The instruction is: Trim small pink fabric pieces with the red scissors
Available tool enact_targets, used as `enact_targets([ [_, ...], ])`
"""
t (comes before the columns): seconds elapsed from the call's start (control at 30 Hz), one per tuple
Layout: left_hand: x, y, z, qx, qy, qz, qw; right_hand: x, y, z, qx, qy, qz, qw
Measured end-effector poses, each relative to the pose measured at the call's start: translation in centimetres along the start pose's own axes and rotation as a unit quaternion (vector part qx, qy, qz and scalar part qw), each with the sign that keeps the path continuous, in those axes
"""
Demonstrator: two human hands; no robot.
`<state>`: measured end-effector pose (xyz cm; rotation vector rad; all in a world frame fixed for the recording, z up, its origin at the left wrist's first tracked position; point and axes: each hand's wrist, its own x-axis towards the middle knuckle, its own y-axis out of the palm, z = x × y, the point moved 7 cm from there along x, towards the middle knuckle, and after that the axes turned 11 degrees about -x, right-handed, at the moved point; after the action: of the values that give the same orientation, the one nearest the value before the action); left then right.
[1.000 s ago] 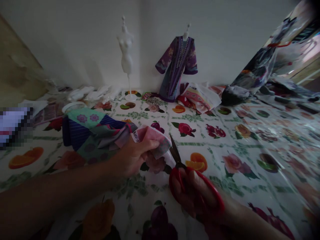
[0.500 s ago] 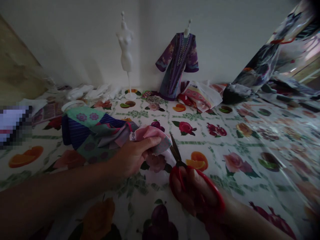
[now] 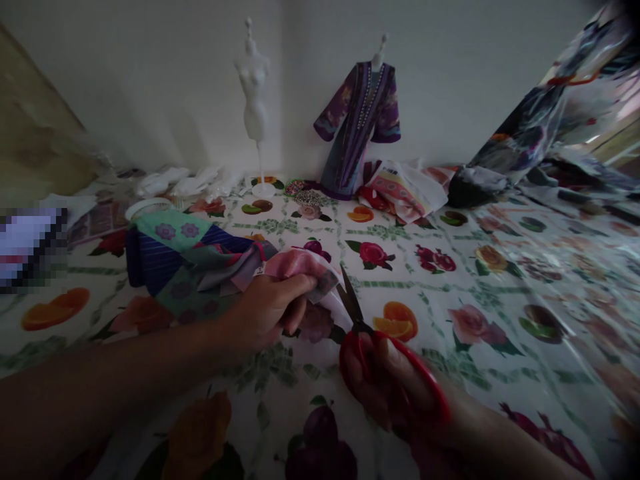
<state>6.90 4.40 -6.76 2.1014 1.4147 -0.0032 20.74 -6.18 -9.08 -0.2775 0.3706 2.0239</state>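
My left hand [image 3: 273, 303] pinches a small pink piece of fabric [image 3: 295, 263] between thumb and fingers. Part of a white label shows at the fabric's near left edge. Behind it lies a green and blue striped doll garment [image 3: 173, 250] that the pink cloth adjoins; whether they are joined I cannot tell. My right hand [image 3: 385, 380] is wrapped round the red handles of a pair of scissors [image 3: 356, 310]. The dark blades are parted and point up and left, just beside the cloth's free corner.
A bare white mannequin [image 3: 254, 93] and another wearing a purple robe [image 3: 357, 130] stand by the wall. Printed cloth in a white bag [image 3: 400, 193], plastic bags [image 3: 520, 147] and a pixelated device [image 3: 30, 243] surround the flowered tablecloth [image 3: 320, 373].
My left hand has turned the pink cloth, so its label is now mostly hidden. The scissor blades have opened wider. The whole view has shifted slightly.
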Motion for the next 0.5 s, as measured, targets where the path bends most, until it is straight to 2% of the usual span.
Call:
enact_targets([
  [0.1, 0.2, 0.1, -0.1, -0.036, 0.002, -0.006, 0.999, 0.0, 0.1, 0.3, -0.002, -0.002, -0.001, 1.000],
  [0.2, 0.5, 0.4, 0.0, -0.056, 0.005, 0.028, 0.998, 0.0, 0.4, 1.0, -0.002, -0.003, -0.006, 1.000],
  [0.3, 0.4, 0.5, 0.2, -0.044, 0.005, 0.066, 0.997, 0.0, 0.7, 1.7, -0.018, -0.010, -0.006, 1.000],
  [0.4, 0.2, 0.8, -0.4, -0.033, 0.036, 0.093, 0.994, 0.0, 0.6, 1.8, -0.046, -0.003, -0.008, 0.999],
  [0.5, 0.0, 1.0, -1.0, 0.001, 0.056, 0.092, 0.994, -0.2, 0.4, 2.0, -0.111, -0.014, 0.001, 0.994],
])
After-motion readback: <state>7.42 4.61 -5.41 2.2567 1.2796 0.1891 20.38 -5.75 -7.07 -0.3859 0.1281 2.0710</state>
